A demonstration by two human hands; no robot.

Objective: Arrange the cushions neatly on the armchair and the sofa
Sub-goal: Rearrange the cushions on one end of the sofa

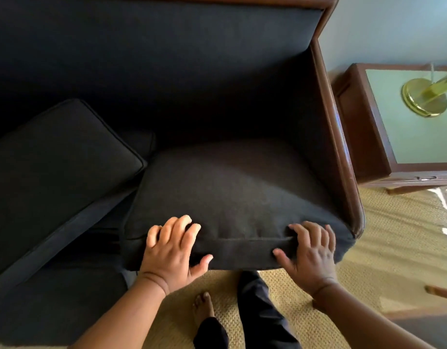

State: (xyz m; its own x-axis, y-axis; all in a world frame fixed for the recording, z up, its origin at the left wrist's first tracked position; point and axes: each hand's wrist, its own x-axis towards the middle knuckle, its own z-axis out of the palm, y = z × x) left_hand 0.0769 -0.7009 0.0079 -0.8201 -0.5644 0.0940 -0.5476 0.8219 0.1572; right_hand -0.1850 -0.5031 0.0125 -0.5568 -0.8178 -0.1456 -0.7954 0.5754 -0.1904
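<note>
Both hands grip front edge of big dark cushion [232, 197] on sofa [167, 59] seat, by rt arm. L hand [170, 250] & R hand [309, 253]: fingers on top, thumbs under. 2nd cushion [56, 167] tilted, left.

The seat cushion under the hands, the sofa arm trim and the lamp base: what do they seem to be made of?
Seat cushion: dark woven fabric, matte, with a visible weave and a piped seam. Sofa arm trim: looks like polished reddish-brown wood, since it shows glossy highlights. Lamp base: probably brass or brass-plated metal, golden and shiny.
</note>
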